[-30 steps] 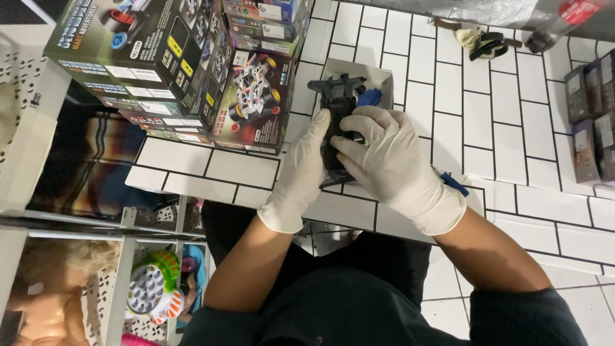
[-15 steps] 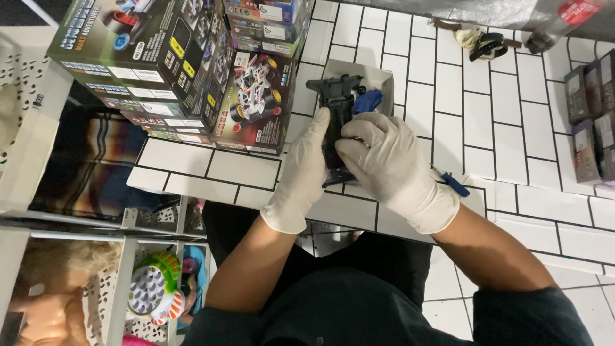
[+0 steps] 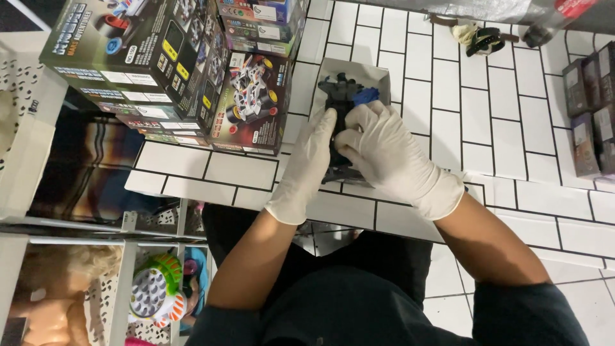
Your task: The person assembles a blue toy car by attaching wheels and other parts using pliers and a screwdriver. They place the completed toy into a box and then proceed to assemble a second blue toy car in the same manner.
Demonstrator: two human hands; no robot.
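Observation:
Both my hands wear white gloves and grip a black toy (image 3: 339, 90) with a blue part, which sits in an open grey cardboard box (image 3: 378, 75). My left hand (image 3: 307, 163) holds the toy's left side. My right hand (image 3: 391, 154) covers its right side and lower half. The box rests on a white tiled surface (image 3: 487, 141) just above my lap.
A stack of printed toy boxes (image 3: 173, 64) stands to the left, touching the grey box's side. Small dark boxes (image 3: 592, 109) line the right edge. A black strap item (image 3: 480, 38) lies at the back. Shelves with toys (image 3: 154, 295) are at lower left.
The toy and both hands have shifted slightly up and away from me; the grey box's walls now show around the toy.

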